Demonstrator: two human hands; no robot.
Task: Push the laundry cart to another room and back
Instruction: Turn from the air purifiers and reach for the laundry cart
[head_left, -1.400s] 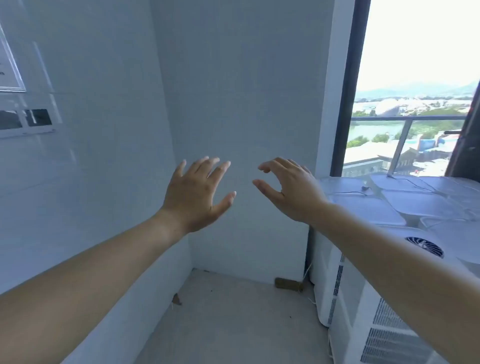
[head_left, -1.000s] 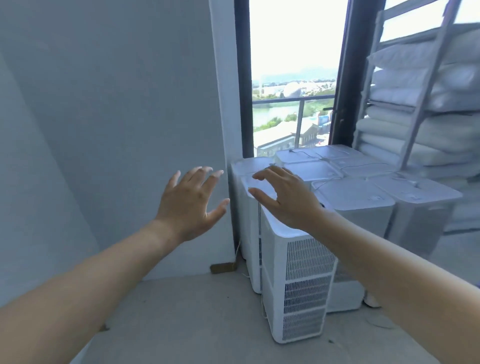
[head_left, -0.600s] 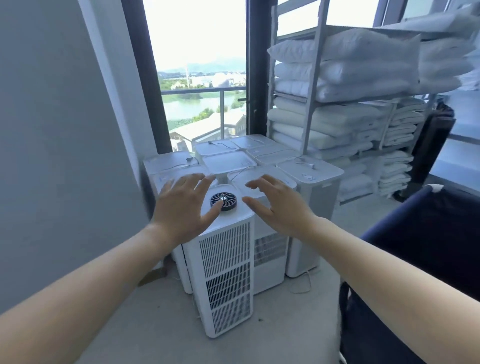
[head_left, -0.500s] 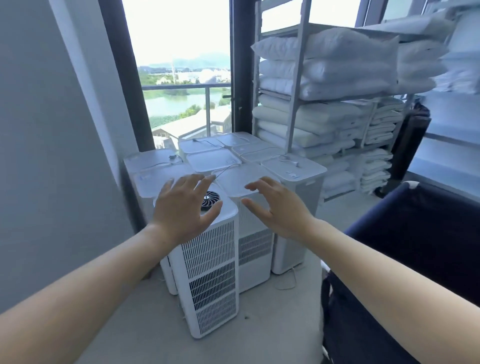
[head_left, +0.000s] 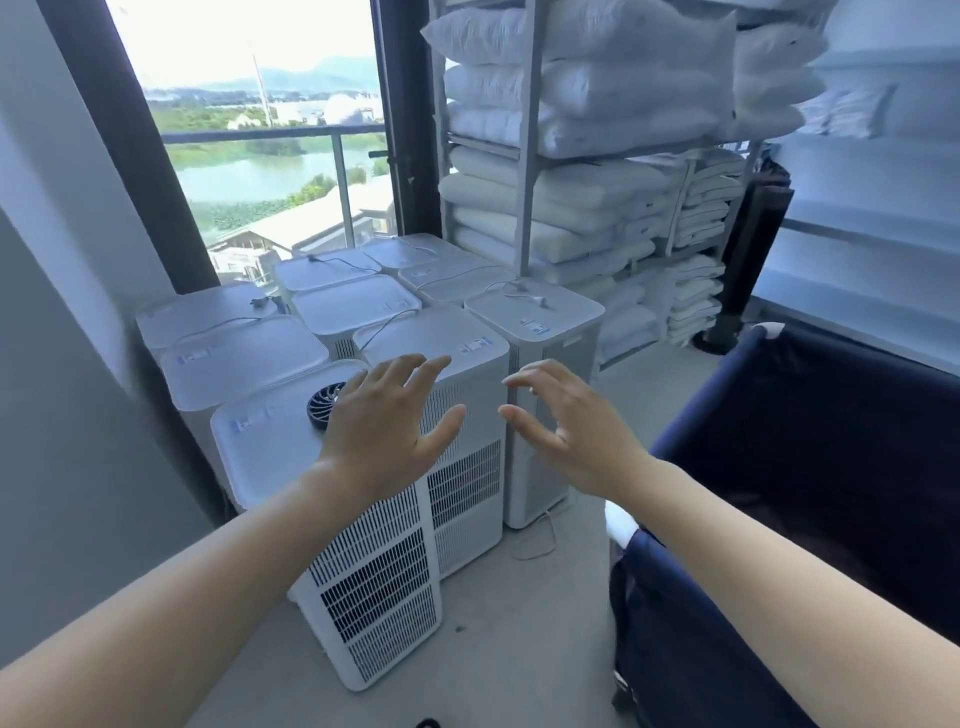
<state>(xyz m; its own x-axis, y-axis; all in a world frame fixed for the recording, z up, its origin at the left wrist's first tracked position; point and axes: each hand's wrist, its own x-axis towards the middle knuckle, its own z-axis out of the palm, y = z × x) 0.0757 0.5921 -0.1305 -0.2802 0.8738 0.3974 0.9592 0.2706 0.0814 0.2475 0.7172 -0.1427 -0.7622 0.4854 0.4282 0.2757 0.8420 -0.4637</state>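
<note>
The laundry cart, a deep navy fabric bin on a white frame, stands at the lower right, partly cut off by the frame edge. My right forearm stretches across its near left corner. My left hand floats in mid-air with fingers spread, holding nothing, in front of the white units. My right hand hovers beside it, fingers loosely bent and empty, a little left of the cart's rim. Neither hand touches the cart.
Several white air-purifier units are packed together against the window and left wall. A metal rack of stacked white pillows stands behind them. Bare concrete floor lies between the units and the cart.
The view has swung right from a bare wall corner to the window, units, rack and cart. Both hands have stayed raised, open and empty in front of me.
</note>
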